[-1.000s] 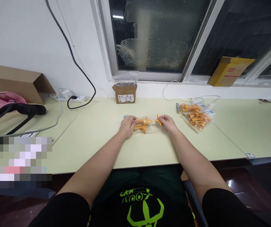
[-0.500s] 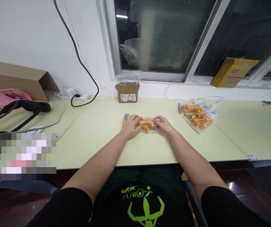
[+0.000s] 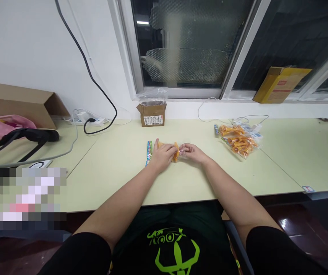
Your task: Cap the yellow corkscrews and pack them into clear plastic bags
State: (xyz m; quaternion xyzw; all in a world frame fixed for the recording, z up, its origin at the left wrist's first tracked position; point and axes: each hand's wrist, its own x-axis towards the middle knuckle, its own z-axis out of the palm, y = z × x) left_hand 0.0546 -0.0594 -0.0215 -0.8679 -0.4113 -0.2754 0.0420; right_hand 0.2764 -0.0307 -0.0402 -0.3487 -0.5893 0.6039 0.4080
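Observation:
A clear plastic bag (image 3: 176, 154) with orange plastic pieces inside and a blue-green printed header (image 3: 149, 151) lies on the table in front of me. My left hand (image 3: 163, 156) is closed over its middle, fingers around the orange pieces and hiding much of them. At the bag's right end, my right hand (image 3: 192, 152) pinches the clear plastic between thumb and fingers. Off to the right lie similar packets of orange pieces (image 3: 240, 143), touching neither hand.
A small open cardboard box (image 3: 152, 115) stands by the wall. On the left are a larger brown box (image 3: 17, 101), pink cloth (image 3: 6, 126), a black-framed object (image 3: 34, 135) and a power strip (image 3: 91, 121). A yellow-brown carton (image 3: 280, 86) leans on the window.
My left hand has moved right over the orange pieces, baring more of the printed header. My right hand now pulls at the bag's right end. The view has shifted slightly.

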